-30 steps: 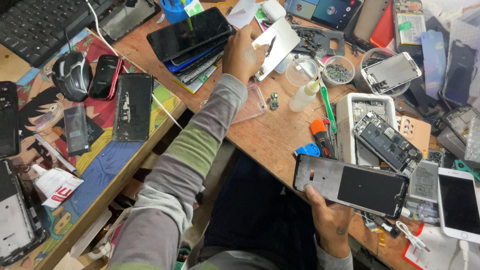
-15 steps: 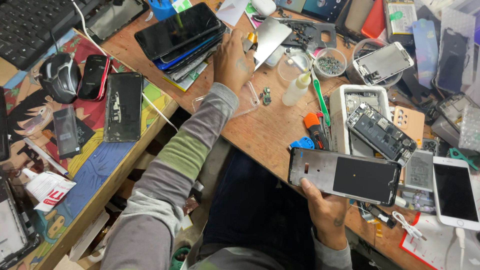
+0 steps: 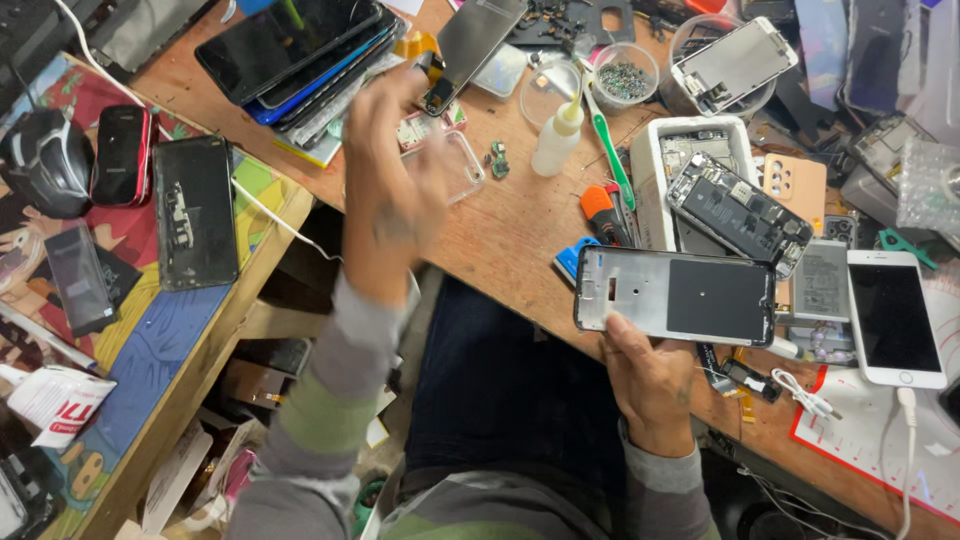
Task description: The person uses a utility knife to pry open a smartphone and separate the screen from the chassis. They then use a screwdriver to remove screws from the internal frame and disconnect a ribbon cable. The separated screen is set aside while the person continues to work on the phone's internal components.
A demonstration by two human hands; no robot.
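My right hand (image 3: 650,385) holds a phone frame (image 3: 675,296) by its lower edge, thumb up over the front and fingers curled under it, just above the near edge of the bench (image 3: 520,230). The frame lies flat and lengthwise, a silver-grey shell with a dark rectangular panel filling its right half and a small slot cut near its left end. My lap shows dark below it.

My left hand (image 3: 390,190) is raised over the bench and blurred; the fingers look loosely bent, and I cannot tell whether they pinch anything. Under it lies a clear case (image 3: 455,170), and beyond it a silver plate (image 3: 475,45) leans tilted.

The bench is bare brown wood, crowded. A stack of phones (image 3: 295,50) lies at its far left corner, screens up. A small white bottle (image 3: 557,135) stands near a green toothbrush (image 3: 605,140), and a clear dish of screws (image 3: 625,75) sits behind them. A white tray (image 3: 650,160) holds an opened phone (image 3: 738,205) with its boards showing. A white phone (image 3: 893,318) lies on a mat (image 3: 860,440) at the right, a cable plugged into its near end.

To my left, a lower table (image 3: 150,350) with a bright printed cover carries a black mouse (image 3: 45,160), a red phone (image 3: 120,155) and a cracked black back panel (image 3: 195,212).
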